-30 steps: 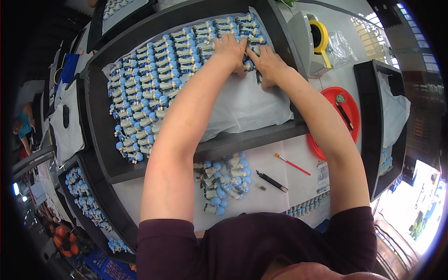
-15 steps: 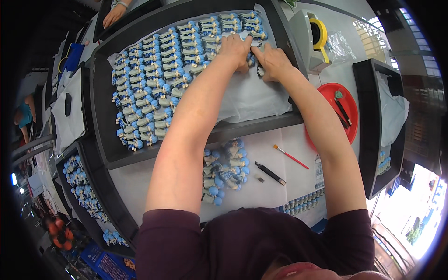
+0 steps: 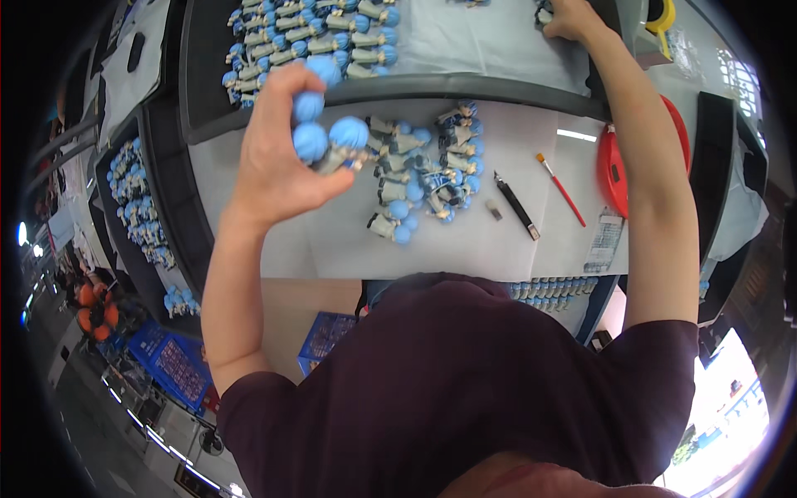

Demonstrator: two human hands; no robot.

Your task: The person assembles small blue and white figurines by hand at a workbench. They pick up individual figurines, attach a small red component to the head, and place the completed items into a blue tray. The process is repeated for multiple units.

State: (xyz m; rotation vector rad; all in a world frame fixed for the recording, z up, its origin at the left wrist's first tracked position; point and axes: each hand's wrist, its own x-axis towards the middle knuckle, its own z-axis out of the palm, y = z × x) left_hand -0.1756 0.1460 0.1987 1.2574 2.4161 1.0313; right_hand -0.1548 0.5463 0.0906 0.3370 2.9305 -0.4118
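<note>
Several small figurines (image 3: 347,133) with round blue hair are gripped in my left hand (image 3: 274,153), raised over the tray's near edge at the left. Their bodies are partly covered by my fingers. My right hand (image 3: 573,21) is at the top right, inside the dark tray (image 3: 498,90), with its fingers closed round another figurine (image 3: 544,15), of which only part shows. Rows of similar figurines (image 3: 307,37) lie in the tray's left part on white lining. A loose cluster of figurines (image 3: 415,174) lies on the white table in front of the tray.
Right of the cluster lie a black pen-like tool (image 3: 516,207), a small grey block (image 3: 494,209) and a red-handled brush (image 3: 563,191). A red dish (image 3: 614,170) is partly behind my right forearm. Another dark tray (image 3: 170,191) with figurines stands at the left. A yellow tape roll (image 3: 662,15) is at upper right.
The view has shifted nearer to me. My left hand has left the tray's far side and come back leftward, now holding several figurines. My right hand stays in the tray.
</note>
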